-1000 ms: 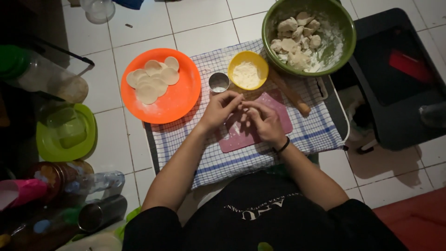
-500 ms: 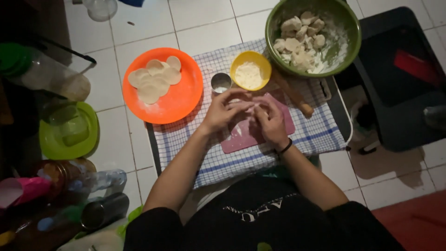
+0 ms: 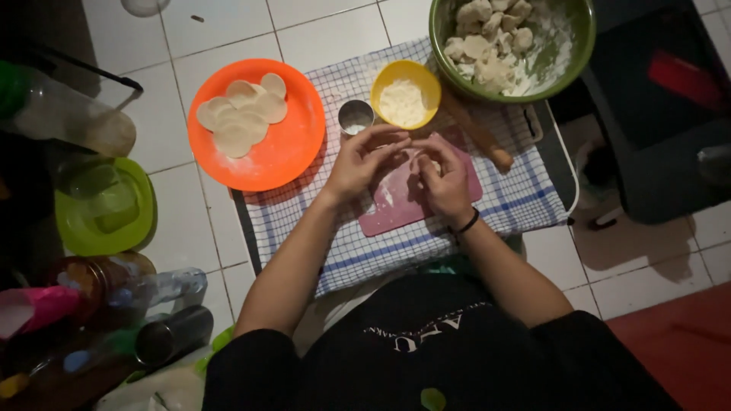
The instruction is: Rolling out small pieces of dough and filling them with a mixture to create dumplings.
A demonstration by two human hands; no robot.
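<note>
A white tiled floor is seen from above, and a blue-and-white checked cloth is spread on it in front of the seated person. At the far right of the cloth a large green bowl is set, filled with floured lumps of dough. To the left, partly off the cloth, an orange plate is laid with a small heap of flat dough rounds on its far side. A pink board lies in the middle of the cloth, under the hands. A wooden rolling pin is placed slantwise between the green bowl and the board. Just beyond the hands a yellow bowl of white flour is set, and a small metal cup stands at its left.

The left hand and the right hand are brought together over the board — fingertips meeting, pinched on a small piece of dough, which is mostly hidden between them.
</note>
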